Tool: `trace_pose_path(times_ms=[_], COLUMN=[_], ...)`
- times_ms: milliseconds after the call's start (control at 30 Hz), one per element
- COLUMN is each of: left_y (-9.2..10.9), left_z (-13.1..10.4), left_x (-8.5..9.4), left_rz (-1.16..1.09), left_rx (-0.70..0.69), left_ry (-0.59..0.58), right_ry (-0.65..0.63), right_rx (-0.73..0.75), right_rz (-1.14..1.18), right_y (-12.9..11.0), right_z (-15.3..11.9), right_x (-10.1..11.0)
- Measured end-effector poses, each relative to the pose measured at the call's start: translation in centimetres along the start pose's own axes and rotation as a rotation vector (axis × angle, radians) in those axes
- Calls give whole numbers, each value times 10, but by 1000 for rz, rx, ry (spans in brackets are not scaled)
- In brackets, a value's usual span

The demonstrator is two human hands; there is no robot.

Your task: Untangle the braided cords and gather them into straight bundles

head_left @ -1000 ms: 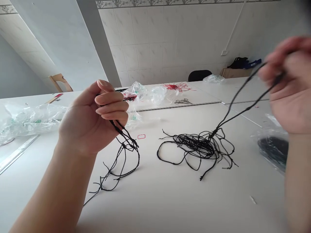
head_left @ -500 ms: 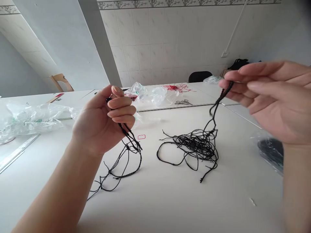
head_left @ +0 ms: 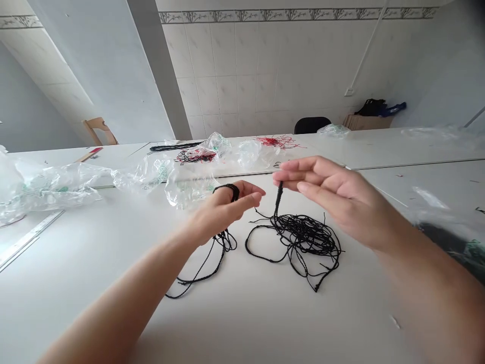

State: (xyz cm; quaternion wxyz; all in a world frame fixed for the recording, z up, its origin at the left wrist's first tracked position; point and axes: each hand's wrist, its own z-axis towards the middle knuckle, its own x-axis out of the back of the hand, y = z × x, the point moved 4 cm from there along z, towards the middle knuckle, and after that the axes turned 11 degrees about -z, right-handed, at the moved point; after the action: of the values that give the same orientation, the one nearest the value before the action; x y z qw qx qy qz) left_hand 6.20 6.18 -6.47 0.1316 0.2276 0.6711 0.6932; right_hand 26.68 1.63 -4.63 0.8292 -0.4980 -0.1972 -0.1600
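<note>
My left hand [head_left: 223, 207] is turned palm inward, with black braided cords [head_left: 227, 191] looped around its fingers. The lengths of these cords hang below the hand and trail onto the white table [head_left: 212, 323]. Just right of it, my right hand [head_left: 329, 189] pinches the end of a black cord strand [head_left: 278, 199] between fingertips and thumb. That strand runs down into a tangled heap of black cords [head_left: 306, 235] lying on the table. The tips of the two hands are close together but apart.
Crumpled clear plastic bags [head_left: 68, 184] lie on the left and along the table's far part. Behind are red cords [head_left: 278, 142] and a bundle of black cords [head_left: 176, 146]. A metal ruler [head_left: 32, 237] lies at left. A plastic bag with dark contents [head_left: 443, 237] is at right.
My left hand has moved right and turned, its fingers less curled, cords still on it. My right hand has come left and down, pinching a black strand near the heap's left side.
</note>
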Motion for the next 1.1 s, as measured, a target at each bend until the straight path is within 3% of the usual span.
trace_pose_path(times_ms=[100, 233, 367, 467, 567, 633, 833, 933, 1100], left_y=[-1, 3, 8, 16, 22, 25, 33, 43, 71], left_z=[-2, -1, -2, -4, -7, -8, -11, -15, -33], left_x=[-6, -9, 2, 12, 18, 21, 29, 32, 42], left_rz=[146, 167, 2, -183, -285, -321, -366, -411, -653], left_rx=[5, -36, -135, -239, -277, -271, -332, -370, -409], left_ry=[21, -28, -1, 35, 84, 101, 122, 153, 342], right_ry=[-85, -196, -200, -158, -373, -541, -765, -770, -596], right_rx=[-13, -28, -42, -119, -278, -351, -335, -343, -385], right_rz=[4, 44, 84, -81, -393, -473, -288, -277, -466], right_y=[0, -2, 11, 41, 77, 95, 109, 116, 136], right_z=[-2, -3, 4, 12, 12, 9, 5, 7, 12], right_x=[-12, -21, -15, -4, -4, -9, -28, -27, -8])
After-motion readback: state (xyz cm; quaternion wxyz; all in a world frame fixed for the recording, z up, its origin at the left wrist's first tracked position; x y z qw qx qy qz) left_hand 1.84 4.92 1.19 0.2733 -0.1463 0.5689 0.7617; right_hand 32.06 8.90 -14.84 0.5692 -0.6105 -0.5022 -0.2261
